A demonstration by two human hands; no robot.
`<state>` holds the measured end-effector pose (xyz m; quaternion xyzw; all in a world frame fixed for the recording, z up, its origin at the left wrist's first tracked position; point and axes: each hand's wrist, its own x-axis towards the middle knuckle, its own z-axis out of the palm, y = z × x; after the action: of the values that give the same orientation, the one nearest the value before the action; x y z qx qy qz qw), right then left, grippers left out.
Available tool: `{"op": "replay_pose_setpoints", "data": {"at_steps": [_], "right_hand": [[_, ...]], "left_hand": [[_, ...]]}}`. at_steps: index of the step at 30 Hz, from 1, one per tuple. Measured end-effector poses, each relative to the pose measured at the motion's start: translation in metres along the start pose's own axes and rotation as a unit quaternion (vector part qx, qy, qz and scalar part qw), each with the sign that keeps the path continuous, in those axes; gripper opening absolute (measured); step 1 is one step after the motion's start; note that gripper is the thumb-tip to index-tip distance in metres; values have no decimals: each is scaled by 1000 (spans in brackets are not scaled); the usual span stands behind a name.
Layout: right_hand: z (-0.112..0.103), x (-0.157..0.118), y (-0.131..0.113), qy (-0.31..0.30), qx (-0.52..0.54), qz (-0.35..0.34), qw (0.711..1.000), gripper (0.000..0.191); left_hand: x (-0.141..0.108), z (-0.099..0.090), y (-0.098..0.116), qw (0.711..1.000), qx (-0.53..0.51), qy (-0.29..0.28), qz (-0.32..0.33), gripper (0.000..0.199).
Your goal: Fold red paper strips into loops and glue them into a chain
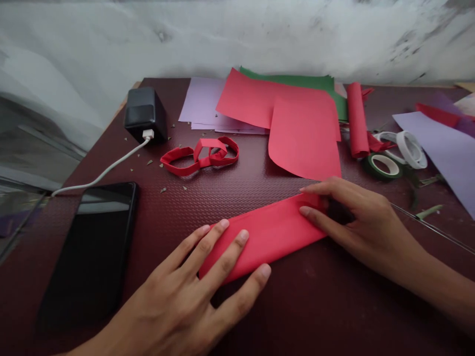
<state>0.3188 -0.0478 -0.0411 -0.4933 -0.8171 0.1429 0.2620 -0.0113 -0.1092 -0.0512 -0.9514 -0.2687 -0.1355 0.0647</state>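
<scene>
A long folded strip of red paper lies slantwise on the dark red table, its right end farther back. My left hand rests on its left end, palm down, fingers spread. At the right end, my right hand has thumb and fingertips on either side of the paper's end, gripping it. Behind the strip sits a red folded-paper piece with loops. Beyond it, loose red sheets overlap green paper and lilac sheets.
A black phone and a black power bank with a white cable are at the left. On the right are a red paper roll, green tape, white tape rolls and more lilac paper.
</scene>
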Motion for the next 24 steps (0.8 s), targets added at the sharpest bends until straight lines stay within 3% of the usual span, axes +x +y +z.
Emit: {"op": "replay_pose_setpoints", "data": {"at_steps": [10,15,24], "right_hand": [[-2,2,-4,0,-32,-16,999,18],[-2,2,-4,-2,-68,-20,997,17],[-2,-1,-2,-7,-80,-30,996,20]], "left_hand": [[-2,3,-1,1000,14,0,-19,71],[-1,1,-2,999,3,-33,-16,72],[-2,2,3,998,56,-5,-3,59]]}}
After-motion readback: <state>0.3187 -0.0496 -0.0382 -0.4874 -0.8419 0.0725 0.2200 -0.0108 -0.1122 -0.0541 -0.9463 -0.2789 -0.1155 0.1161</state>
